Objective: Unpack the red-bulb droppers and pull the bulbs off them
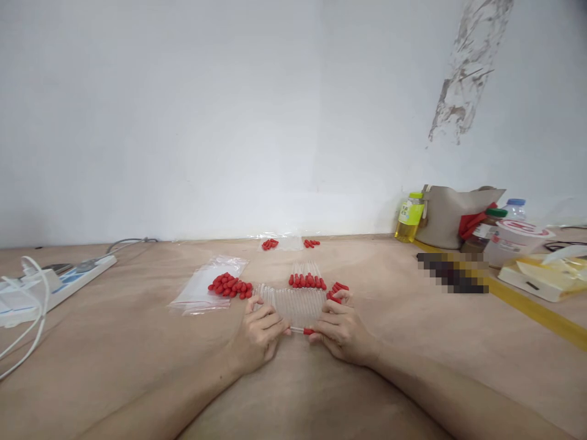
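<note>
Between my two hands lies a thin clear dropper tube [297,330] with a red rubber bulb [308,331] at its right end. My left hand [260,331] pinches the tube, while the fingers of my right hand [343,331] are closed on the bulb. Just behind them spreads a row of bare clear tubes [293,307]. Farther back, several droppers [307,281] lie side by side with red bulbs on their near ends. A pile of loose red bulbs [229,285] sits left of the tubes, and a few more red bulbs [338,290] are partly hidden by my right hand.
Clear plastic bags [197,292] lie under the bulb pile; another bag [288,242] is by the wall. At left is a white power strip [77,278] with cables. On the right stand a yellow-green bottle [409,217], a grey bag [443,217], a tub [516,244] and a tissue pack [545,278].
</note>
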A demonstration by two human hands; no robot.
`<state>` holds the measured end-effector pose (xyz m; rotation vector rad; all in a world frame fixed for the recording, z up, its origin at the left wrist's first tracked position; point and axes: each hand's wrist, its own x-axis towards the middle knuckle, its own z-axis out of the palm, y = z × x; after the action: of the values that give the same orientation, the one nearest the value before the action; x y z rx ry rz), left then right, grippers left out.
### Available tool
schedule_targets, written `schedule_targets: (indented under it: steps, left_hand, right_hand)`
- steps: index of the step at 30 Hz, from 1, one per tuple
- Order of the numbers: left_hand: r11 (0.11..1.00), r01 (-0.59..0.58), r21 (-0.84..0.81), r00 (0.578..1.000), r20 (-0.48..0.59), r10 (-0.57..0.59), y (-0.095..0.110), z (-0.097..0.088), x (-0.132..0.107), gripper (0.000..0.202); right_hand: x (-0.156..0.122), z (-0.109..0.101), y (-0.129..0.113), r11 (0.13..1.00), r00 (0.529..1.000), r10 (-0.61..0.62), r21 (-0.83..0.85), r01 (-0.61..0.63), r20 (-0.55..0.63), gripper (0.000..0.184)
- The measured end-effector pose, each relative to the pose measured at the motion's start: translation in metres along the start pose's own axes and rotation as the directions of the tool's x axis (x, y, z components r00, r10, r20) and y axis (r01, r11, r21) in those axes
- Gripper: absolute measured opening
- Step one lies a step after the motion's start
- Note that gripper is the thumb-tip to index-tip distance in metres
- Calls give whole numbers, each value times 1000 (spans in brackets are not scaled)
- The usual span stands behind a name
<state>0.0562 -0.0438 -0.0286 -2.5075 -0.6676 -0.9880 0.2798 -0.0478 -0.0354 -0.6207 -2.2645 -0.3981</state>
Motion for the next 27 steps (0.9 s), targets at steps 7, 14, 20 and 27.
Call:
schedule_targets:
  steps: [7,14,20,27]
  left_hand:
    - [1000,-13,0,1000,-3,13,2,1,1,13]
    - [995,102,-14,993,-53,-102,-14,-3,-6,17]
    - [912,410,-24,911,-31,-410,-38,3,-7,26]
    - [943,327,-65,941,-68,-331,-36,14,0,25]
  right_hand:
    - [4,-7,0,1000,999,-16,3,16,50,22]
    - [-5,-13,19,997,996,81,10,-81,-42,20]
    - [-11,-16,70,748,657,663,267,-608,-359,24]
    - [-24,5,92,541,536,835,359,-761,-124,32]
